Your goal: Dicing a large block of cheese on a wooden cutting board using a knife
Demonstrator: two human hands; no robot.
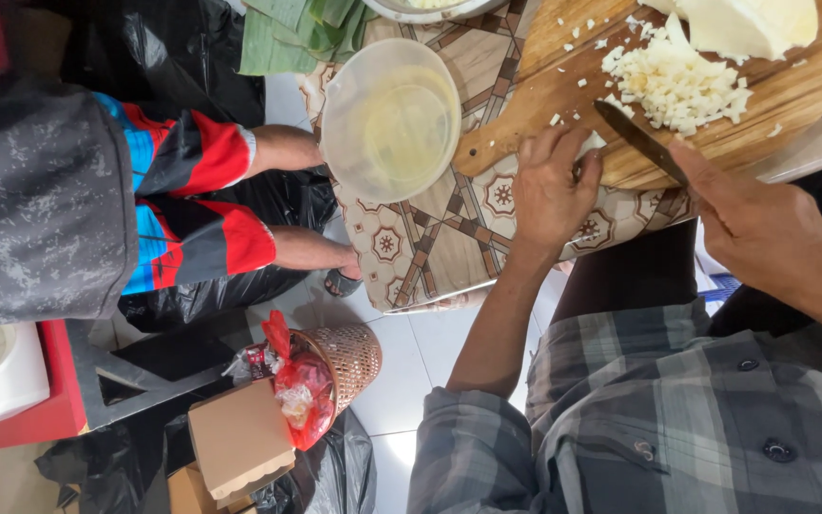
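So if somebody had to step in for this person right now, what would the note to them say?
Left hand: rests on the near edge of the wooden board, fingers pinning a small white piece.
Right hand: grips the knife, blade pointing at the chopped pile.
A big uncut white chunk lies at the board's far end.
A clear plastic bowl stands on the patterned table beside the board; what it holds is hard to tell.
Done: one pile chopped.
Left: the big chunk and the piece under the fingers.
Another person's forearms reach toward the table.
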